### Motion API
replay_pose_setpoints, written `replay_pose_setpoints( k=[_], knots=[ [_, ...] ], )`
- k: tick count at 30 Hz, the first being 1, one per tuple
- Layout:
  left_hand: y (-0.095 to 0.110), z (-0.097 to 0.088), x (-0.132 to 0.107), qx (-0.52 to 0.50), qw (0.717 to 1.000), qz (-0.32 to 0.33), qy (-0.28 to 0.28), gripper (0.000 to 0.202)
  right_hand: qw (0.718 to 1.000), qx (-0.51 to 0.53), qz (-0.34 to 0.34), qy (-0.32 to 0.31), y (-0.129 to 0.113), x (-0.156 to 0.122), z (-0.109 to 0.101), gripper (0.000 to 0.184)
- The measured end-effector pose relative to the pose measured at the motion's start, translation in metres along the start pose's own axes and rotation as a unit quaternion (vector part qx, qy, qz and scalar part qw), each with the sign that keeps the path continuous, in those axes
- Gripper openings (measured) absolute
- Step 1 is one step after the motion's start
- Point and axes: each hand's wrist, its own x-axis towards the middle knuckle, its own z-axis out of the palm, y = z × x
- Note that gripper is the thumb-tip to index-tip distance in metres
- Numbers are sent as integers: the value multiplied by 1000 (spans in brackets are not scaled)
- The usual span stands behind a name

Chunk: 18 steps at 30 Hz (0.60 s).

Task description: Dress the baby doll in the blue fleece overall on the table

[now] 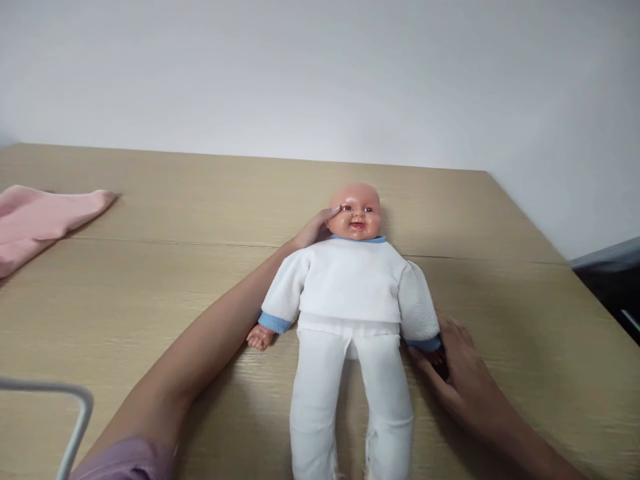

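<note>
A baby doll point(356, 283) lies on its back on the wooden table, head toward the far side. It wears a white top with blue neck and cuffs, and white trousers; its feet are cut off by the lower frame edge. My left hand point(316, 227) cups the side of the doll's head, thumb on the cheek and the other fingers mostly hidden. At the right, my right hand point(457, 363) is closed around the doll's cuff and small hand, with the thumb below and fingers along the outer side.
Pink cloth point(45, 223) lies on the table point(200, 200) at the far left. A white bent tube or frame point(83, 403) juts in at the lower left. Behind the table rises a pale wall point(320, 73). Something dark point(613, 280) stands past the table's right edge.
</note>
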Motion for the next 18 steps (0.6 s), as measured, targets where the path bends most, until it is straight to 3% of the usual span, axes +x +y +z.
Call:
replay_pose_setpoints(
  k=[4, 8, 12, 18],
  knots=[
    [1, 4, 0, -8, 1000, 0, 7, 58, 1000, -13, -7, -1, 0, -1, 1, 45],
    [2, 14, -4, -18, 998, 57, 2, 49, 1000, -13, -6, -6, 1, 0, 1, 46],
    [0, 15, -6, -22, 993, 100, 65, 35, 1000, -13, -12, 3, 1, 0, 1, 50],
    [-2, 10, -3, -26, 993, 72, 91, 39, 1000, -28, -14, -6, 2, -1, 1, 50]
  ],
)
